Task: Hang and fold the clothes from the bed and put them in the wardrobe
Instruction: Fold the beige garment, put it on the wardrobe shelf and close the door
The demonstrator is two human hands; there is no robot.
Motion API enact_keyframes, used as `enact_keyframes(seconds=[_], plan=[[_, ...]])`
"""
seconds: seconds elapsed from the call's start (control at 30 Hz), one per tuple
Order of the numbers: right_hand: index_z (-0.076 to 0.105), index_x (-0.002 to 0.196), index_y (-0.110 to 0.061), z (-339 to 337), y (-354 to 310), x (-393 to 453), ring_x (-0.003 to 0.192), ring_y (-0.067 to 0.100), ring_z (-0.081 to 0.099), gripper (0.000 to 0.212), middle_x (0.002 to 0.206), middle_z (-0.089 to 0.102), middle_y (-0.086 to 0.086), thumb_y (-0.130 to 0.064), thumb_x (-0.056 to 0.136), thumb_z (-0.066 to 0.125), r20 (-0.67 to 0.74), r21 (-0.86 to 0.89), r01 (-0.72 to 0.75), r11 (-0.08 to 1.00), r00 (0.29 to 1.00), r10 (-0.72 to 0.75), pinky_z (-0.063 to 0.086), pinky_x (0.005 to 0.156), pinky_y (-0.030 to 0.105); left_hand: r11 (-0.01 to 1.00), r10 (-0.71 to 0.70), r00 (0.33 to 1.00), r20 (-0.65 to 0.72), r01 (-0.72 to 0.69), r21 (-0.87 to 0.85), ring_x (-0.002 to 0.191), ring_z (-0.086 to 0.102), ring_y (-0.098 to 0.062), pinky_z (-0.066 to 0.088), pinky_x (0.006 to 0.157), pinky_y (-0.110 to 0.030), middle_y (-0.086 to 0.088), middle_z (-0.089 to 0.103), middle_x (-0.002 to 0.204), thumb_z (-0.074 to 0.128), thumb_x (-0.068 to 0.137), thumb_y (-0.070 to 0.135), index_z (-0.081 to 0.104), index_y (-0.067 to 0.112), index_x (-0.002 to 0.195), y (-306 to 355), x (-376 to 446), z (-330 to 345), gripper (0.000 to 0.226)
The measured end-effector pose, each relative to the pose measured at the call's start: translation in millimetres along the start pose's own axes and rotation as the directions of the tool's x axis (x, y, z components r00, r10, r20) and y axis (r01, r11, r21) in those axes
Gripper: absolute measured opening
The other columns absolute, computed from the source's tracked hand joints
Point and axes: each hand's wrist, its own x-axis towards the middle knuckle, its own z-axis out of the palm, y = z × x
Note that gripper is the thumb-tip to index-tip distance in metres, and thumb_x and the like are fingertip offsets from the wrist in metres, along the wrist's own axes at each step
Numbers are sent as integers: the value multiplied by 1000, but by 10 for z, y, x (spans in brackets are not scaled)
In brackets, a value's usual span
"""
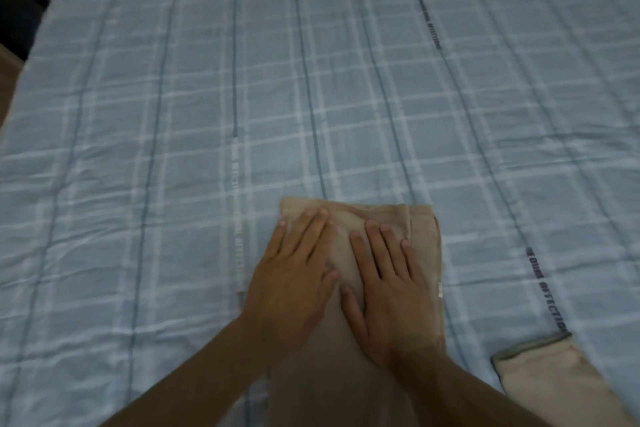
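A beige garment [349, 218] lies folded into a long narrow strip on the blue checked bed cover [207, 114], near the front edge of the bed. My left hand [294, 277] rests flat on its left half, fingers spread. My right hand [391, 291] lies flat on its right half, fingers apart. Both palms press down on the cloth; neither hand grips it. The near end of the garment is hidden under my forearms.
A second pale beige piece of cloth [543, 378] with a dark-edged end lies at the lower right. A dark gap and a strip of wooden floor [7, 80] show past the bed's left edge.
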Motion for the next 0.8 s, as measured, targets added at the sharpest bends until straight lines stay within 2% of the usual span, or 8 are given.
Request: enact_keyframes(seconds=[0.07,0.17,0.43,0.6,0.67,0.8], plan=[[31,154,-13,-12,-4,-15,152,25,11,70,163,21,10,-51,95,36,5,3,-5,1000,1000,5,17,121,49,998,-63,995,73,64,-10,154,10,-21,15,122,-51,-7,20,165,32,97,49,28,11,155,31,71,43,70],[30,154,-14,-47,-14,-17,152,25,12,70,163,21,9,-50,95,36,24,12,-17,1000,1000,16,16,121,48,992,-127,986,112,127,9,154,1,-20,8,123,-53,-6,9,167,26,97,55,19,13,158,99,177,70,74],[28,154,-13,-55,-13,-4,152,24,10,68,163,20,10,-48,96,36,-5,60,2,998,1000,-2,15,122,48,992,-120,987,103,117,39,154,2,-20,3,124,-49,-4,9,167,21,98,56,16,15,159,89,216,138,74],[27,155,-14,-79,-9,-26,152,25,12,67,163,21,11,-47,96,31,-7,102,4,995,1000,-3,10,123,46,976,-213,970,117,207,67,154,-8,-19,-10,122,-48,-3,-1,168,2,96,53,5,17,159,243,100,27,73],[28,154,-11,-131,10,-36,151,27,16,69,162,24,12,-47,95,27,11,151,20,988,1000,-22,10,123,46,966,-258,961,105,256,33,154,-3,-21,-6,123,-49,-6,7,167,0,95,48,11,14,158,452,-90,-67,72],[35,149,-2,-277,223,-335,147,34,26,71,156,32,20,-43,92,27,42,234,-22,972,999,12,18,121,48,981,-185,981,59,188,-44,149,26,-29,20,119,-53,-12,34,159,22,98,42,38,7,150,953,-570,-149,65]])
